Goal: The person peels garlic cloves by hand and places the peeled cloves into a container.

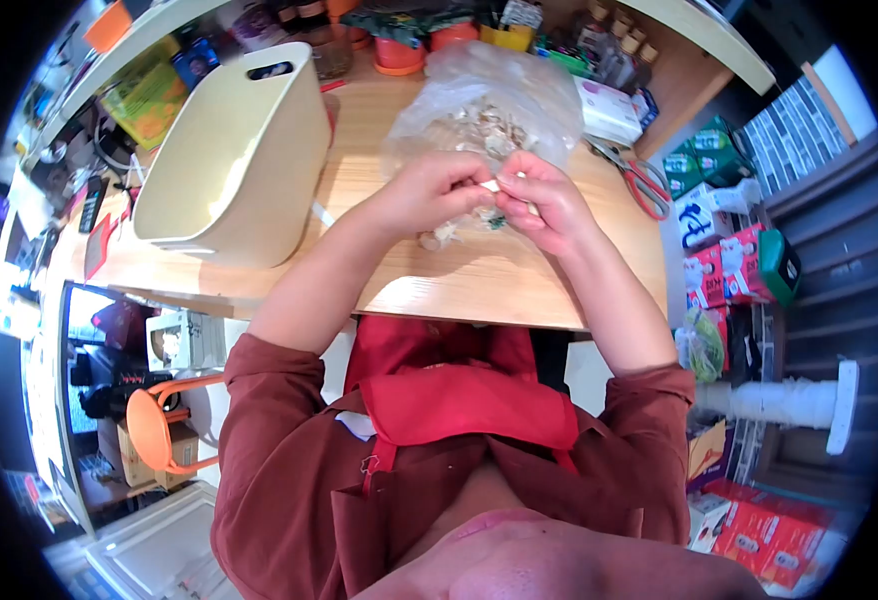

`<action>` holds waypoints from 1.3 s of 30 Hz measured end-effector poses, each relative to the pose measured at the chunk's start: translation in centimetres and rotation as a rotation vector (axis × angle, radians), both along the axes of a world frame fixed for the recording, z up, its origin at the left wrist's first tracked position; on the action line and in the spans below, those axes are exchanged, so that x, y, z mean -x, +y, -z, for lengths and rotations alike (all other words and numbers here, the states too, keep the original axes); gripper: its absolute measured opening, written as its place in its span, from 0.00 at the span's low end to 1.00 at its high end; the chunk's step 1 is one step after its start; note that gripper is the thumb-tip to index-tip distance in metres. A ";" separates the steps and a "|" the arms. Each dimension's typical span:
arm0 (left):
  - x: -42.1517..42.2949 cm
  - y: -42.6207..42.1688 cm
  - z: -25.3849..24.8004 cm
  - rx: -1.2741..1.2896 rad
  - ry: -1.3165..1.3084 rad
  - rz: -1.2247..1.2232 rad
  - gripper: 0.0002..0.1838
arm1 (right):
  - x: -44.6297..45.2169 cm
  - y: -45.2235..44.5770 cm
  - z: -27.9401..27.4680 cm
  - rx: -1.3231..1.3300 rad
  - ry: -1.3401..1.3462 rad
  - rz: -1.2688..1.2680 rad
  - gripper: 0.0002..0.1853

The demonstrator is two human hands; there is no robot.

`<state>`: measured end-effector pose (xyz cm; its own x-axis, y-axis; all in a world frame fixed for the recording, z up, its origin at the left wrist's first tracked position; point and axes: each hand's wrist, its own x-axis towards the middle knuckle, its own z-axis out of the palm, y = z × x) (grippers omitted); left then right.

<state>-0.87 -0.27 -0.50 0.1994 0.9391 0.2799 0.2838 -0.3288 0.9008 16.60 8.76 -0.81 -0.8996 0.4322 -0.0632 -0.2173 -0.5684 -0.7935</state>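
Observation:
My left hand [437, 190] and my right hand [547, 203] meet above the table, fingertips almost touching. Both are closed in a pinch on a small whitish garlic clove [491, 186]. Most of the clove is covered by the fingers. Just beyond the hands lies a clear plastic bag [544, 90] with a heap of papery garlic skins [489, 128] on it. Under my left hand, a pale piece with root-like strands [443, 237] rests on the wood. A small green bit [497, 222] shows below my right hand.
A tall cream plastic bin [294, 150] stands left on the wooden table [429, 285]. Red-handled scissors [647, 190] lie at the right edge, near a white box [609, 110]. Pots and small bottles [624, 50] line the back. An orange stool [154, 430] is lower left.

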 end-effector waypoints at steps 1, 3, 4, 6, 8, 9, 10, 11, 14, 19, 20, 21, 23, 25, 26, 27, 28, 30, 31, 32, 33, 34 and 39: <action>0.1 -0.1 -0.4 -0.005 0.030 -0.004 0.03 | -0.1 0.1 0.0 0.025 0.005 -0.016 0.04; 0.1 -0.2 -0.6 0.004 0.047 -0.012 0.03 | -0.1 0.2 -0.1 0.075 0.018 -0.057 0.04; 0.1 -0.2 -0.6 0.019 0.036 -0.017 0.03 | -0.1 0.3 0.1 0.083 0.036 -0.073 0.04; 0.0 -0.2 -0.8 -0.032 0.061 -0.041 0.04 | -0.1 0.5 0.2 0.079 0.036 -0.050 0.04; 0.0 0.0 -0.4 0.017 0.013 -0.084 0.04 | 0.1 0.3 0.1 0.053 0.031 -0.001 0.04; 0.0 0.1 -0.3 0.042 -0.011 -0.107 0.04 | 0.1 0.0 -0.2 0.029 0.026 0.041 0.04; -0.1 0.1 -0.4 0.077 -0.067 -0.118 0.04 | 0.1 -0.1 -0.4 0.005 0.022 0.083 0.04; -0.2 0.1 -0.5 0.112 -0.122 -0.128 0.05 | 0.2 -0.3 -0.5 -0.043 0.022 0.112 0.04; -0.1 0.4 -0.4 0.138 -0.205 -0.128 0.05 | 0.3 -0.6 -0.6 -0.153 0.014 0.191 0.04; 0.0 0.4 -0.5 0.160 -0.238 -0.179 0.05 | 0.6 -0.9 -0.4 -0.370 -0.061 0.282 0.06; 0.0 0.4 -0.5 0.171 -0.229 -0.189 0.05 | 0.6 -1.0 -0.3 -0.410 -0.086 0.296 0.06; 0.1 0.4 -0.6 0.181 -0.219 -0.199 0.05 | 0.7 -1.1 -0.3 -0.449 -0.111 0.310 0.07; -0.1 0.3 -1.0 0.209 -0.214 -0.226 0.04 | 0.8 -1.3 -0.3 -0.512 -0.145 0.334 0.07; -0.1 0.2 -1.2 0.239 -0.227 -0.243 0.04 | 0.9 -1.4 -0.2 -0.559 -0.165 0.354 0.07; -0.1 0.2 -1.2 0.256 -0.242 -0.246 0.04 | 0.9 -1.5 -0.2 -0.556 -0.175 0.351 0.07; 0.0 0.2 -1.2 0.273 -0.257 -0.249 0.03 | 1.0 -1.5 -0.2 -0.552 -0.184 0.348 0.07; 0.0 0.3 -1.2 0.279 -0.278 -0.247 0.03 | 1.0 -1.5 -0.2 -0.549 -0.194 0.345 0.07; 0.0 0.3 -1.2 0.291 -0.319 -0.242 0.02 | 0.9 -1.3 -0.1 -0.456 -0.155 0.298 0.06; 0.0 0.3 -1.0 0.294 -0.354 -0.230 0.02 | 0.9 -1.1 0.0 -0.409 -0.136 0.274 0.06; 0.1 0.4 -0.8 0.298 -0.389 -0.219 0.02 | 0.9 -1.1 -0.1 -0.344 -0.098 0.246 0.06; 0.2 0.5 -0.7 0.301 -0.424 -0.207 0.02 | 0.8 -1.0 -0.4 -0.278 -0.061 0.217 0.05; 0.3 0.5 -0.7 0.301 -0.455 -0.194 0.02 | 0.8 -1.0 -0.5 -0.212 -0.023 0.188 0.05; 0.4 0.5 -0.6 0.311 -0.553 -0.131 0.01 | 0.6 -0.7 -0.4 -0.132 0.075 0.097 0.07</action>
<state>-1.27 0.21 0.10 -0.0178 0.9997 0.0191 -0.2291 -0.0226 0.9731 15.97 8.02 -0.39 -0.8534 0.5171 0.0656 -0.3273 -0.4336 -0.8396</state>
